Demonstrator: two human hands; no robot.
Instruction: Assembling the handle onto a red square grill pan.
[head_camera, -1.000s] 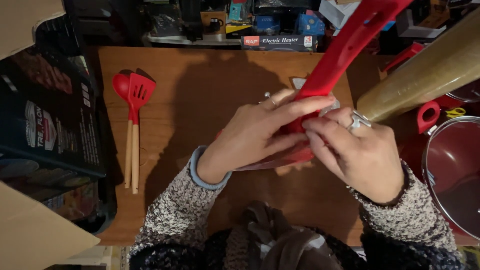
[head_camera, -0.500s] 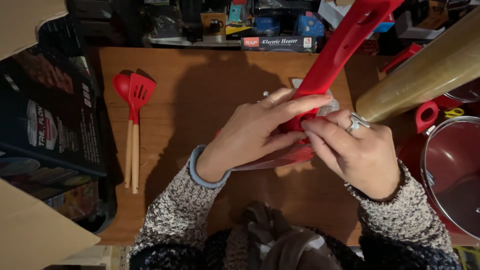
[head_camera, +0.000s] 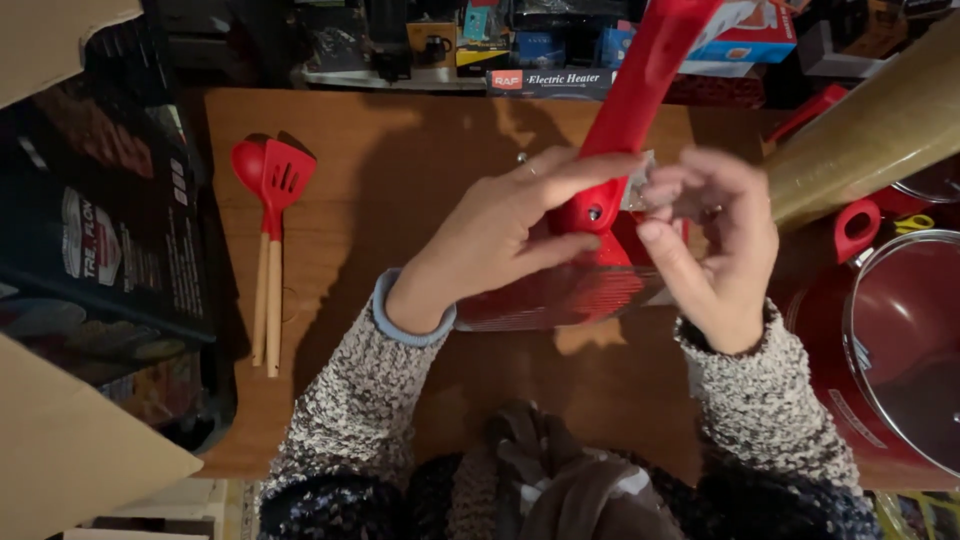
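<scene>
— What have you got there?

— A red pan (head_camera: 575, 290), held above the middle of the wooden tabletop (head_camera: 400, 170). Its long red handle (head_camera: 640, 80) slants up and away to the far right. My left hand (head_camera: 490, 245) is wrapped around the base of that handle, fingers (head_camera: 580, 170) clenched over the top and thumb underneath.

— And your right hand?

— My right hand (head_camera: 715, 245) is just beside the left one, fingers (head_camera: 680, 190) curled and pinching a small clear bit of wrapping (head_camera: 640, 185) at the handle's base. I can't tell exactly how it sits on the handle.

— What's around you?

— To the left on the tabletop lie a red spoon (head_camera: 250, 165) and a red slotted spatula (head_camera: 285, 180), side by side and touching, their wooden handles pointing near. Further left a dark printed box (head_camera: 100, 230) leans at the tabletop's edge, with cardboard flaps (head_camera: 70, 440) near it. On the right stands a red pot (head_camera: 850, 370) with a glass lid (head_camera: 915, 340), and a golden roll of film (head_camera: 870, 130) slants over it. Along the far edge, packaged goods are stacked on a shelf (head_camera: 400, 75).
</scene>
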